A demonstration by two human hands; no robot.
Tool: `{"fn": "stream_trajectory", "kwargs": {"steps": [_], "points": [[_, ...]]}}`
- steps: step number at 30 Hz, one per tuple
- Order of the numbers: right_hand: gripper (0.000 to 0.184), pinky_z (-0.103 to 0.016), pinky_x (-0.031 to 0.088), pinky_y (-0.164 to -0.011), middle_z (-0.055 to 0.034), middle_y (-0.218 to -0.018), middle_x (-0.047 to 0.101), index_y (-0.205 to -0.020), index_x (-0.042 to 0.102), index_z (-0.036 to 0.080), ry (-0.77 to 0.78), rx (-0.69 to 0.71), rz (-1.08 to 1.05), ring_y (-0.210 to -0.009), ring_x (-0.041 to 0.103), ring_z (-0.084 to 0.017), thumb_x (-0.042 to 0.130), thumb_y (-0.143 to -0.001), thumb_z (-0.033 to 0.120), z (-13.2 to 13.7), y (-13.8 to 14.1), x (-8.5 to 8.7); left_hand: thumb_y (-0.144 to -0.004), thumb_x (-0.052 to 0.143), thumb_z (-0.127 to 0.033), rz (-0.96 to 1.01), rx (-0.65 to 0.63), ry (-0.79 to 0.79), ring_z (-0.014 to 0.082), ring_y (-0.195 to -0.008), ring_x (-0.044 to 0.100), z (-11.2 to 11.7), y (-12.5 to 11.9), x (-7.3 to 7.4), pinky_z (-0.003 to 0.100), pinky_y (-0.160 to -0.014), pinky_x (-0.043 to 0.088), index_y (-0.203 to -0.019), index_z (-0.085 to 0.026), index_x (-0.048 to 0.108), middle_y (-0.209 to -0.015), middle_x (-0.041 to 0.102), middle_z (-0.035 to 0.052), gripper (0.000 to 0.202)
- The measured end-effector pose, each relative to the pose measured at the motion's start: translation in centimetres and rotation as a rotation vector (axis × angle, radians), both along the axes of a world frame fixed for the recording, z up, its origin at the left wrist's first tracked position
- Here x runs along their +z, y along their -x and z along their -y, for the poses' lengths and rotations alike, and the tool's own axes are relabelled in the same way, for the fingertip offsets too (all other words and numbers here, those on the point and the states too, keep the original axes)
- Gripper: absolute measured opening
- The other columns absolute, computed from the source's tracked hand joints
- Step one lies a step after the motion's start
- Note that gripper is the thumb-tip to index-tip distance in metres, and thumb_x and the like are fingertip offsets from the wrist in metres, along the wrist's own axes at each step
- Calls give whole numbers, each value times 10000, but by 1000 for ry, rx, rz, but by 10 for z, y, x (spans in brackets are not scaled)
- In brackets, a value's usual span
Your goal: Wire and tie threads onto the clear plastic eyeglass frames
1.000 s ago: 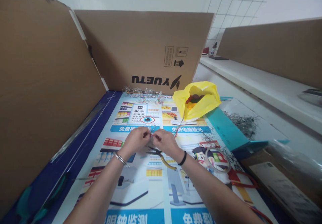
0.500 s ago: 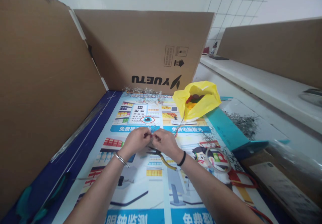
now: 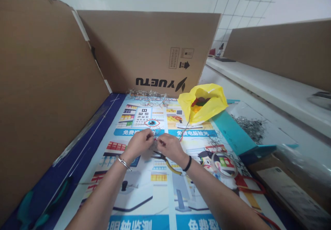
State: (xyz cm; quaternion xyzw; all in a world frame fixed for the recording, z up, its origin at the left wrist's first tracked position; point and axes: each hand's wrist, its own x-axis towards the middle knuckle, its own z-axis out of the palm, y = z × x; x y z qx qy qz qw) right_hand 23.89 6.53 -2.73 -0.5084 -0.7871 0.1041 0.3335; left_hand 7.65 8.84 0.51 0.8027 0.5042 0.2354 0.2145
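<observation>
Red-tipped wire piece (image 3: pixel 154 140) sits mid-frame, pinched between left hand (image 3: pixel 139 143) and right hand (image 3: pixel 170 146), whose fingertips have drawn slightly closer than a second ago, so the fine handwork continues

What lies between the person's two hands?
In the head view, a small red piece, pinched by fingers of the left hand and right hand; pliers lie close by.

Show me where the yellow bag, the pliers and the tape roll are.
yellow bag (image 3: pixel 212 101), head view, on its right outer side.
pliers (image 3: pixel 172 168), head view, on the yellow handle.
tape roll (image 3: pixel 223 153), head view, on its far rim.
</observation>
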Motion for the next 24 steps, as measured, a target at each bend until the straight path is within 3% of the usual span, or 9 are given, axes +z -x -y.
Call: {"fn": "stream_trajectory", "kwargs": {"steps": [15,24], "points": [[152,-222,408,-660,-9,-767,584,-872,598,195,10,13,-149,-700,528,-128,543,-731,185,-2,1,2,-744,436,-160,16,-29,-6,125,-615,499,-3,1,-6,212,-563,329,-715,-195,503,-656,559,-21,81],[109,-195,370,-600,15,-685,556,-725,598,199,35,15,-103,-639,506,-105,511,-735,135,-5,5,-1,-744,442,-160,6,-31,-4,126,-611,501,-4,1,-8,213,-560,329,-713,-193,509,-647,558,-23,81]]}}
